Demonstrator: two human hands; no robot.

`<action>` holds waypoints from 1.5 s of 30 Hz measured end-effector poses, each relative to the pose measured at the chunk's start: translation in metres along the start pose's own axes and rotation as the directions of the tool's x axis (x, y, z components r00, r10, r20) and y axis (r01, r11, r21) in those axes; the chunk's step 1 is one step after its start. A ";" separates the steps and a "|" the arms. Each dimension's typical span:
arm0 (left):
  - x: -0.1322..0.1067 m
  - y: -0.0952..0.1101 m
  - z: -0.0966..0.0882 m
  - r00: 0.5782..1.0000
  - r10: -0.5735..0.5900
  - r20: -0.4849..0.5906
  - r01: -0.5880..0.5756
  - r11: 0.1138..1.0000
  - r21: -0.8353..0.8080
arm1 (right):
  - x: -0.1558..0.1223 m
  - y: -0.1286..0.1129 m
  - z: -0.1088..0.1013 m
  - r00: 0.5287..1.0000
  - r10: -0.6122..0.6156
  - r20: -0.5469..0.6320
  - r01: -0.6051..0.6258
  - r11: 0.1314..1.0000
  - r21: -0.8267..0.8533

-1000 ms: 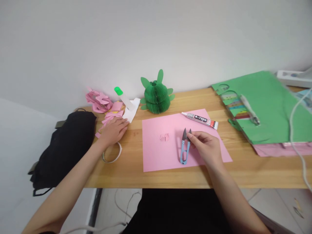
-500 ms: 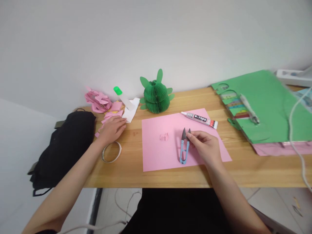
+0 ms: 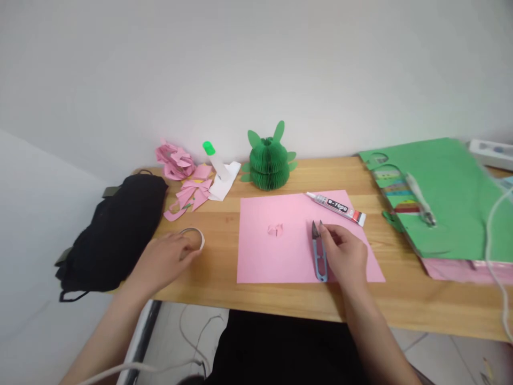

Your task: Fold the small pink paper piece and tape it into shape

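Observation:
My right hand (image 3: 345, 255) holds a pair of light-blue thread snips (image 3: 319, 256), its thumb and fingers closed beside the dark blades, which point away from me. The snips are over a pink paper sheet (image 3: 256, 262). My left hand (image 3: 166, 262) is at a narrow roll of tape (image 3: 201, 240), thumb and fingers curled around its near side and hiding part of the ring. A small crumpled pink paper piece (image 3: 276, 230) lies on the sheet. A B-7000 glue tube (image 3: 336, 207) lies across the sheet's far right edge.
A green paper honeycomb figure (image 3: 269, 166) stands by the wall. Left of it are a glue stick (image 3: 216, 160) on white paper (image 3: 225, 187) and pink scraps (image 3: 194, 192). A black bag (image 3: 120, 235) lies left; a green folder (image 3: 460, 203) and white cable (image 3: 489, 240) lie right.
My left hand has come back toward me from the pink scraps to the roll of tape. My right hand keeps the snips, now turned slightly. The view has shifted a little.

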State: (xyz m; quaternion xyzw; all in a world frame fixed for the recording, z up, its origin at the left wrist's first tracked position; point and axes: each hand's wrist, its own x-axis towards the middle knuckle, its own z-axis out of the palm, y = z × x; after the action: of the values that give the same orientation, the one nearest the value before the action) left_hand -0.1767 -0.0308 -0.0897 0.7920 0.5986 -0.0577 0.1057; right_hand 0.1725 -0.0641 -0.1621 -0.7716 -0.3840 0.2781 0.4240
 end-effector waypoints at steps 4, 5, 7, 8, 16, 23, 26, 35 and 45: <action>-0.009 0.004 0.016 1.000 -0.009 0.025 0.014 0.978 -0.206 | 0.004 -0.002 -0.001 1.000 -0.015 -0.014 0.013 0.989 -0.149; -0.010 0.005 0.018 1.000 -0.006 0.025 0.012 0.962 -0.273 | 0.004 -0.001 -0.001 1.000 -0.025 -0.006 0.024 0.985 -0.168; -0.012 0.009 0.019 1.000 0.003 0.016 0.004 0.909 -0.417 | 0.006 -0.001 -0.002 0.999 -0.046 0.008 0.047 0.982 -0.183; -0.015 0.013 0.018 1.000 0.007 0.008 -0.002 0.870 -0.493 | 0.006 0.000 -0.002 0.998 -0.056 0.013 0.057 0.983 -0.177; -0.046 0.091 0.029 0.986 -0.001 -0.169 -0.162 0.261 -0.952 | -0.005 -0.007 -0.006 0.984 -0.085 0.159 0.083 0.996 0.019; -0.059 0.132 0.032 0.972 0.052 -0.230 -0.203 -0.312 -0.928 | -0.020 -0.013 -0.025 0.902 -0.107 0.418 0.191 0.967 -0.166; -0.062 0.132 0.023 0.964 0.097 -0.248 -0.215 -0.268 -0.939 | -0.021 -0.011 -0.031 0.874 -0.143 0.464 0.280 0.929 -0.241; -0.067 0.136 0.010 0.948 0.136 -0.289 -0.272 -0.127 -0.954 | -0.029 -0.019 -0.056 0.784 -0.222 0.580 0.456 0.839 -0.296; -0.060 0.136 0.009 0.891 0.154 -0.428 -0.433 0.000 -0.901 | -0.040 -0.063 -0.090 0.695 -0.563 0.447 0.665 0.739 -0.105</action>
State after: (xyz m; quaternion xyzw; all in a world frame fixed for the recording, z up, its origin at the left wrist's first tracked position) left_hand -0.0625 -0.1250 -0.0723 0.6142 0.3026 0.4680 0.5587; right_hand 0.1966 -0.1151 -0.0598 -0.5744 -0.7297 0.2126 0.3040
